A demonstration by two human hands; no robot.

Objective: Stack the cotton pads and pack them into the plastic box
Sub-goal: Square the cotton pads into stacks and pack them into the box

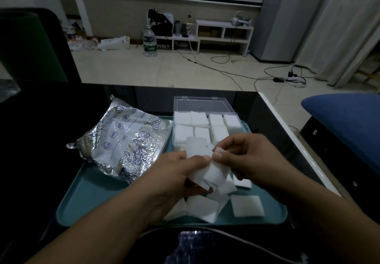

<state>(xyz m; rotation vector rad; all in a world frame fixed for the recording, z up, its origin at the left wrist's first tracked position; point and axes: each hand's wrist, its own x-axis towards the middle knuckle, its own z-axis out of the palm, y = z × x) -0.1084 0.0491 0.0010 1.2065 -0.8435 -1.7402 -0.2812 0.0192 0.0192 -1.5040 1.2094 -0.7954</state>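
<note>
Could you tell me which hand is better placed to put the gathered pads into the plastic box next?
Probably the right hand: it is nearer the plastic box, while the left hand grips the cotton pads.

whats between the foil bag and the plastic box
Nothing: in the head view the foil bag lies beside the plastic box, only a bare strip of tray between.

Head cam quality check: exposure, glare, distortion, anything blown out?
Head view: dim overall, corners vignetted; black table nearly featureless. White pads and box contents bright, edges hard to separate. Foil bag glints. Wide-angle bending at edges. Both hands reasonably sharp.
</note>
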